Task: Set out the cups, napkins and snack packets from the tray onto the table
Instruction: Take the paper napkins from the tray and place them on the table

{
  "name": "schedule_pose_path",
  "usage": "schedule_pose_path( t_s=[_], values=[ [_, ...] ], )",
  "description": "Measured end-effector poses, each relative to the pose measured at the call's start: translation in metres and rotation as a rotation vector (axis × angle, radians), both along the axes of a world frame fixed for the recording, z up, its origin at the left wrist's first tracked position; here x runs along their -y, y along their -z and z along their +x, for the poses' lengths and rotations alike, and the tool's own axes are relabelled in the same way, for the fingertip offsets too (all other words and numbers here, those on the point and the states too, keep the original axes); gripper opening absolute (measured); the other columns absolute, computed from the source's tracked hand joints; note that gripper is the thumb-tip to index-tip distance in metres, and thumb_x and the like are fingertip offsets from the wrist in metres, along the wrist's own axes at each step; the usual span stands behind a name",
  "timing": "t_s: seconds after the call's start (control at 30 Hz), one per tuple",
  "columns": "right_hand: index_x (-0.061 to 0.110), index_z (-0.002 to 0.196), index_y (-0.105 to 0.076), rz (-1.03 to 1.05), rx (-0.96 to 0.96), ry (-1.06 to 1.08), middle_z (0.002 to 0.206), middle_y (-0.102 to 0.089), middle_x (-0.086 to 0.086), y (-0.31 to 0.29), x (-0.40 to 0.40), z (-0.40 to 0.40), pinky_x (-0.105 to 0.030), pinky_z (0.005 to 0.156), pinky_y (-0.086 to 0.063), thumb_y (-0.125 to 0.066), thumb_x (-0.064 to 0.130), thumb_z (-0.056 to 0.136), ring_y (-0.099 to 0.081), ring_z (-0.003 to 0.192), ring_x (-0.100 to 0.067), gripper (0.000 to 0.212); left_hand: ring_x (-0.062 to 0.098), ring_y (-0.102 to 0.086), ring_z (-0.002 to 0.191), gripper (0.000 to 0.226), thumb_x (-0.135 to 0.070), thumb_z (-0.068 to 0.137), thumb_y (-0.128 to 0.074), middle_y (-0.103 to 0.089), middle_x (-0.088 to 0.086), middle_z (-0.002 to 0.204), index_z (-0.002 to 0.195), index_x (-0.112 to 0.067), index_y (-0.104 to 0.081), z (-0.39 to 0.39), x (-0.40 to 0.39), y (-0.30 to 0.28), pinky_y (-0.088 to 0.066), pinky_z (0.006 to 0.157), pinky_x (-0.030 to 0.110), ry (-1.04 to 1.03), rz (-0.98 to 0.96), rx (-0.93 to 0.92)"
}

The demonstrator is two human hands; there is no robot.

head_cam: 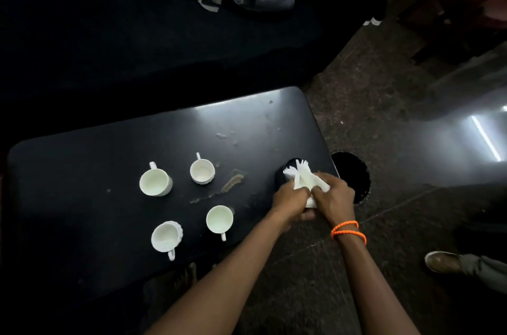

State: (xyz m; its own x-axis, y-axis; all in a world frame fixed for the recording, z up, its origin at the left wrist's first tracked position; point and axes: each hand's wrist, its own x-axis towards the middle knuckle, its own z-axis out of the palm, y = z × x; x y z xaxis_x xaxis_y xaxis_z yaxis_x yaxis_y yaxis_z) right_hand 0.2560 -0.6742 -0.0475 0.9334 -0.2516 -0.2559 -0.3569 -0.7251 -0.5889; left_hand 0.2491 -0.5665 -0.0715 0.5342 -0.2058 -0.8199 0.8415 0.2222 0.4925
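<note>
Both my hands gripped the white napkins (300,178) at the table's (82,170) near right edge, left hand (289,198) and right hand (336,197) curled round the bunch, which fanned out over a dark holder (282,172). Four white cups (155,182) stood on the table left of my hands, two far, two near, all apart, none touching. An orange band (347,230) sat on my right wrist.

Left hand (290,198) and right hand (336,197) together — fingers curled; forearms converging.
</note>
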Motion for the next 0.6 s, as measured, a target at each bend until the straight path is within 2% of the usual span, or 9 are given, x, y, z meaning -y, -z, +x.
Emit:
schedule_pose_path(
  t_s=[0.07, 0.13, 0.2, 0.3, 0.4, 0.5, 0.6],
  values=[
    [0.005, 0.108, -0.077, -0.037, -0.074, -0.037, 0.107, -0.077, -0.018, 0.002, 0.007, 0.010, -0.014, 0.083, -0.041, -0.067, -0.003, 0.078, -0.071, 0.103, -0.030, 0.033, 0.020, -0.075, 0.085, 0.031, -0.015, 0.091, -0.053, -0.078, 0.007, 0.104, 0.117, -0.014, -0.071, 0.008, 0.004, 0.002, -0.065, 0.072, 0.037, 0.012, -0.029, -0.067],
    [0.008, 0.109, -0.078, -0.082, -0.177, -0.074, 0.108, -0.077, -0.018, 0.004, 0.011, 0.022, -0.026, 0.089, -0.048, -0.069, 0.003, 0.079, -0.070, 0.107, -0.031, 0.032, 0.018, -0.068, 0.068, 0.024, -0.018, 0.096, -0.050, -0.074, 0.006, 0.086, 0.108, -0.011, -0.070, 0.018, 0.004, 0.001, -0.061, 0.058, 0.028, 0.005, -0.058, -0.122],
    [0.010, 0.109, -0.078, -0.131, -0.258, -0.114, 0.107, -0.076, -0.019, 0.005, 0.011, 0.037, -0.032, 0.087, -0.052, -0.070, 0.008, 0.079, -0.070, 0.107, -0.033, 0.030, 0.014, -0.061, 0.057, 0.018, -0.020, 0.100, -0.048, -0.067, 0.005, 0.076, 0.099, -0.014, -0.065, 0.029, 0.002, -0.002, -0.054, 0.045, 0.020, -0.022, -0.096, -0.167],
    [0.008, 0.115, -0.075, -0.211, -0.351, -0.154, 0.116, -0.073, -0.021, 0.009, 0.006, 0.059, -0.037, 0.094, -0.052, -0.073, 0.014, 0.081, -0.068, 0.112, -0.036, 0.035, 0.014, -0.060, 0.057, 0.018, -0.024, 0.103, -0.048, -0.064, 0.006, 0.077, 0.095, -0.015, -0.060, 0.041, -0.004, -0.002, -0.052, 0.043, 0.018, -0.073, -0.141, -0.214],
    [0.004, 0.121, -0.070, -0.231, -0.392, -0.132, 0.122, -0.070, -0.021, 0.015, 0.000, 0.075, -0.039, 0.099, -0.052, -0.074, 0.019, 0.080, -0.065, 0.117, -0.036, 0.044, 0.017, -0.065, 0.063, 0.018, -0.032, 0.102, -0.052, -0.067, 0.007, 0.085, 0.105, -0.016, -0.061, 0.044, -0.007, 0.003, -0.055, 0.043, 0.022, -0.090, -0.089, -0.185],
    [0.005, 0.110, -0.073, -0.227, -0.345, -0.077, 0.113, -0.073, -0.021, 0.018, -0.004, 0.075, -0.035, 0.088, -0.053, -0.075, 0.021, 0.076, -0.067, 0.109, -0.037, 0.037, 0.022, -0.070, 0.057, 0.021, -0.034, 0.094, -0.064, -0.070, 0.012, 0.085, 0.099, -0.013, -0.065, 0.039, -0.009, 0.021, -0.056, 0.043, 0.027, -0.176, 0.101, -0.113],
    [0.005, 0.089, -0.075, -0.210, -0.217, 0.003, 0.094, -0.075, -0.022, 0.019, -0.004, 0.065, -0.032, 0.074, -0.050, -0.073, 0.012, 0.072, -0.069, 0.095, -0.039, 0.018, 0.017, -0.068, 0.045, 0.019, -0.019, 0.091, -0.067, -0.071, 0.016, 0.079, 0.098, -0.001, -0.069, 0.034, -0.006, 0.036, -0.057, 0.046, 0.026, -0.287, 0.166, -0.085]
  ],
)
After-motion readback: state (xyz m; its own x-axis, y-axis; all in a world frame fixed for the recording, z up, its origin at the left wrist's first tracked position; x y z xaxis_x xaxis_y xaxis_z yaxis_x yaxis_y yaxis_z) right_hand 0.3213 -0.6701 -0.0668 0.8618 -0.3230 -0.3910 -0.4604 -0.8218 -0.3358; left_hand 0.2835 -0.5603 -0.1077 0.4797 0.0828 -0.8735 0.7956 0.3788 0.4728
